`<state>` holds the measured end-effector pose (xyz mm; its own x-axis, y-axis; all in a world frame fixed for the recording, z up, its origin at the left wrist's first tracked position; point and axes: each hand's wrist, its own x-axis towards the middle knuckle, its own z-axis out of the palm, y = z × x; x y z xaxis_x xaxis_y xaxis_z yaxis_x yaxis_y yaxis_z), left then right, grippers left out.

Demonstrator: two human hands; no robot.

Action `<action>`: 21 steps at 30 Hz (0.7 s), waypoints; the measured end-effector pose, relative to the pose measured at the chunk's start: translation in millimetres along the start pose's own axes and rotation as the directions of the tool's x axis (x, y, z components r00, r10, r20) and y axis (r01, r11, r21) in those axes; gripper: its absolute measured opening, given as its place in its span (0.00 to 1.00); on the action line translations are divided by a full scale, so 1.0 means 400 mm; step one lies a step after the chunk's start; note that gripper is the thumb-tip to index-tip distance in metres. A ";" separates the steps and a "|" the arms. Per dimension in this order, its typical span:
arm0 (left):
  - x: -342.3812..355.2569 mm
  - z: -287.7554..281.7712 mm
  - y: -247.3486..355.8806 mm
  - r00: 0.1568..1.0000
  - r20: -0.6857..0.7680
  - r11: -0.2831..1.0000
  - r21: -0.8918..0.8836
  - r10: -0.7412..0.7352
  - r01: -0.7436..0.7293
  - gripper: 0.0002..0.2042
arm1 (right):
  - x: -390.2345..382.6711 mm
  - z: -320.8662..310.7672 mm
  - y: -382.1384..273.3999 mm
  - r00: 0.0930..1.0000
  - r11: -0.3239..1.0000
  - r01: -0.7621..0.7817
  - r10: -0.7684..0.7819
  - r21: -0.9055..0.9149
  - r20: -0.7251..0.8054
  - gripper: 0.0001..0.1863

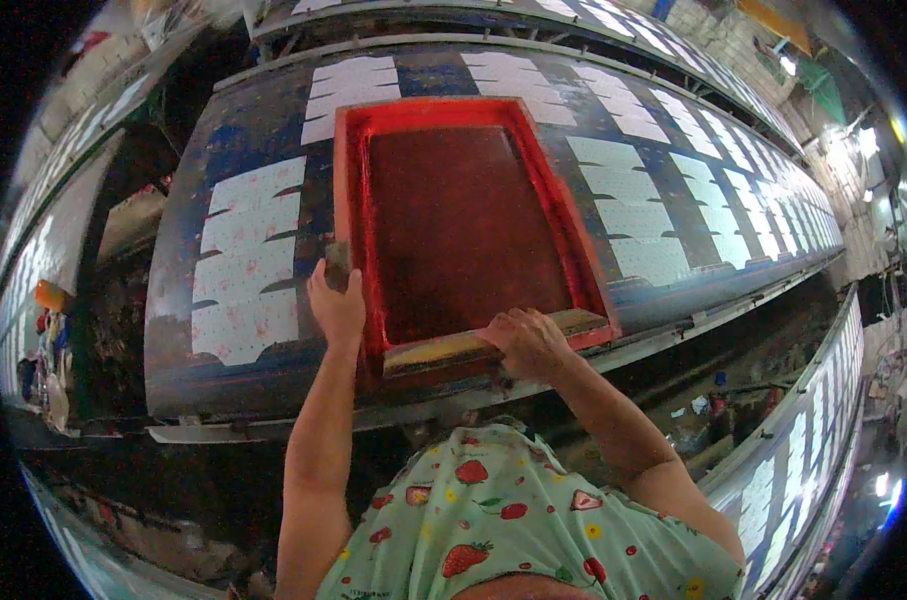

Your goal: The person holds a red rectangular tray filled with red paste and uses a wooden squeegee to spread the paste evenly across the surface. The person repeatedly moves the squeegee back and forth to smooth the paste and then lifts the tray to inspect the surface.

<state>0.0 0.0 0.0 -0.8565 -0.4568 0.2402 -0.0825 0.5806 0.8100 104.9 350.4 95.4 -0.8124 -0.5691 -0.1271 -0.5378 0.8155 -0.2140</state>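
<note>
A red-stained screen-printing frame [565, 205] lies flat across the long table in front of me, its mesh [453, 230] dark red with ink. At the frame's left side my left hand [337, 305] is closed round a small dark block [336, 261]; whether it is fixed to the frame I cannot tell. My right hand [529, 345] is closed over a yellowish wooden squeegee [433, 353] lying along the near inner side of the frame. Part of the squeegee is hidden under these fingers.
Pale, red-speckled cut fabric pieces [248, 260] lie in rows on the dark table [178, 300], left of the frame and away to the right [633, 225]. Its near edge has a metal rail [693, 330]. Similar tables stand behind me, at the far side and at left [48, 260].
</note>
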 end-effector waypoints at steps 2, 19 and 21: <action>0.001 -0.003 0.011 1.000 -0.013 0.996 0.089 0.008 -0.007 0.39 | -0.023 -0.015 -0.023 0.996 0.997 0.051 -0.047 0.051 -0.080 0.33; -0.004 -0.012 0.048 0.992 -0.025 0.945 0.305 -0.121 0.123 0.26 | -0.273 -0.035 0.434 0.859 0.931 -0.056 0.229 0.361 -0.458 0.25; -0.001 -0.004 0.038 0.990 -0.115 0.897 0.423 -0.087 0.128 0.27 | -0.285 -0.024 0.479 0.818 0.910 -0.117 0.316 0.399 -0.481 0.26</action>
<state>0.0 8.0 13.2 -0.7818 -0.5800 0.2287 -0.3990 0.7473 0.5313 92.2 572.6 78.0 -0.9428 -0.1569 0.2940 -0.3040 0.7664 -0.5658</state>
